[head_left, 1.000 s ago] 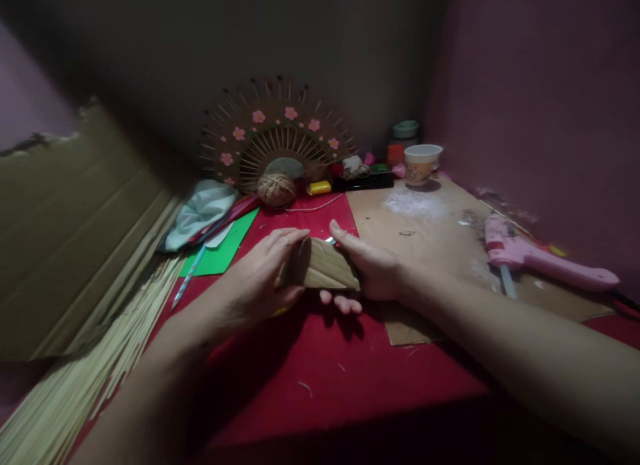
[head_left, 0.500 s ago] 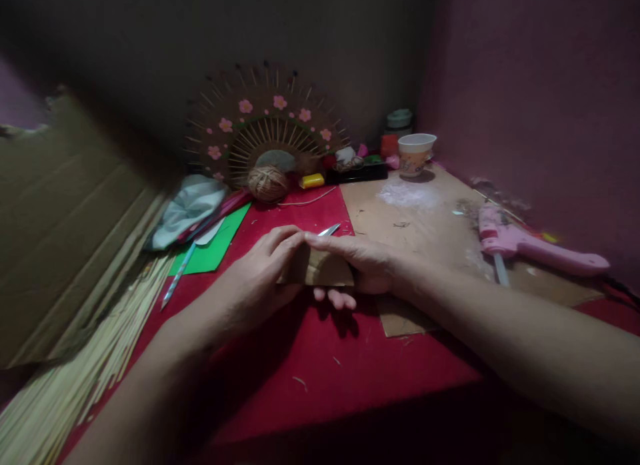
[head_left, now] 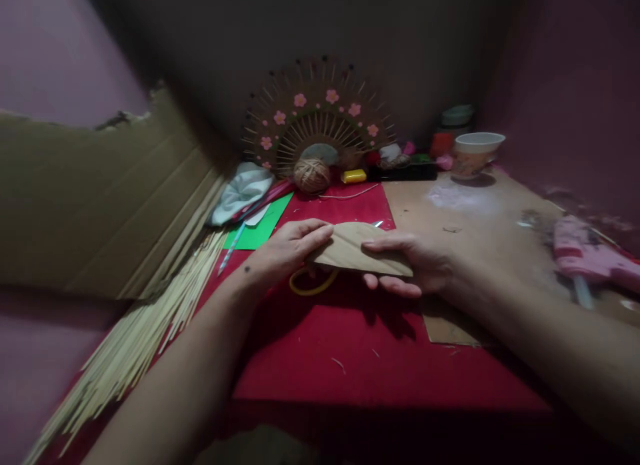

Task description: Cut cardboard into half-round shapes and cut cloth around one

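Between my two hands is a tan half-round piece of cardboard (head_left: 350, 247), held a little above the red table cover. My left hand (head_left: 293, 248) pinches its left end, thumb on top. At the right end, my right hand (head_left: 407, 258) grips it with the thumb on top and the fingers beneath. Under the cardboard lies a pair of scissors with a yellow handle (head_left: 311, 291); its blade tip shows just beyond the cardboard's far edge, and the rest is hidden.
Thin sticks (head_left: 145, 338) lie at left beside green paper (head_left: 263, 223) and a striped pencil (head_left: 231, 248). Behind stand a twine ball (head_left: 311, 176), a flowered stick fan (head_left: 320, 115) and a paper cup (head_left: 477, 157). A pink glue gun (head_left: 583, 251) rests at right.
My hands have moved apart along the cardboard, and more of its face shows. The scissors' yellow handle has come into sight. The whole view has shifted, with things appearing further right.
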Action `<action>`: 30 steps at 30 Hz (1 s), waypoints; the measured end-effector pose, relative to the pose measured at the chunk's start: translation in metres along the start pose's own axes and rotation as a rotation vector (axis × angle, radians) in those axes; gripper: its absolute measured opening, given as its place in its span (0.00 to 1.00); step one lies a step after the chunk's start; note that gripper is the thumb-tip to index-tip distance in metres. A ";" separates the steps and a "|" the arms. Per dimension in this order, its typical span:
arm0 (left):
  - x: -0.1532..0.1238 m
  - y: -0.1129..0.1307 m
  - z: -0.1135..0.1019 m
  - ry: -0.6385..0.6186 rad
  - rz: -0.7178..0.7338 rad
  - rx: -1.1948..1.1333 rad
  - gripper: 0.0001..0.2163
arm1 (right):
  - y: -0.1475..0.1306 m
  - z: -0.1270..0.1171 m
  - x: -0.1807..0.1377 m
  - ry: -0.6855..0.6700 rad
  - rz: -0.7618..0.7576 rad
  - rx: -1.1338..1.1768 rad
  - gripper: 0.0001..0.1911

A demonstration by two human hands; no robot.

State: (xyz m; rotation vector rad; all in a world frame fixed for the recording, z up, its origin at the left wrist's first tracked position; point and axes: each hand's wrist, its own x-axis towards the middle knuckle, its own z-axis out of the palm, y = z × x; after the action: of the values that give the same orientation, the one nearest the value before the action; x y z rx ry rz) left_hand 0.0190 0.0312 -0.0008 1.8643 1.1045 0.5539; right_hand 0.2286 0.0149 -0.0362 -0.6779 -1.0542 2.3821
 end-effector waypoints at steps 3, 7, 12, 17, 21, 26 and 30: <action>0.002 -0.005 0.006 -0.019 -0.053 -0.244 0.16 | -0.002 0.002 -0.002 0.026 0.031 0.031 0.16; 0.002 -0.005 0.010 -0.053 -0.056 -0.471 0.18 | -0.005 0.005 -0.004 0.060 0.070 0.055 0.18; -0.001 -0.004 0.002 -0.176 -0.096 -0.587 0.20 | -0.008 0.008 -0.006 0.092 0.108 0.058 0.19; 0.000 -0.010 -0.003 -0.211 -0.060 -0.609 0.20 | -0.005 0.007 -0.007 0.063 0.085 0.047 0.19; 0.000 -0.010 0.001 -0.183 -0.077 -0.572 0.20 | -0.005 0.005 -0.006 0.044 0.076 0.058 0.18; 0.000 -0.008 0.003 -0.106 -0.048 -0.426 0.20 | -0.006 0.003 -0.005 0.034 0.101 0.077 0.18; -0.001 -0.005 0.002 -0.063 0.004 -0.244 0.18 | -0.004 0.001 -0.004 -0.007 0.070 0.061 0.18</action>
State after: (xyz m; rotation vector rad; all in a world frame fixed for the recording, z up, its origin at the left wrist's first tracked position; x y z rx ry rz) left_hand 0.0174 0.0310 -0.0059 1.6608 0.9475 0.5999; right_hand 0.2316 0.0146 -0.0314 -0.6964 -0.9706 2.4675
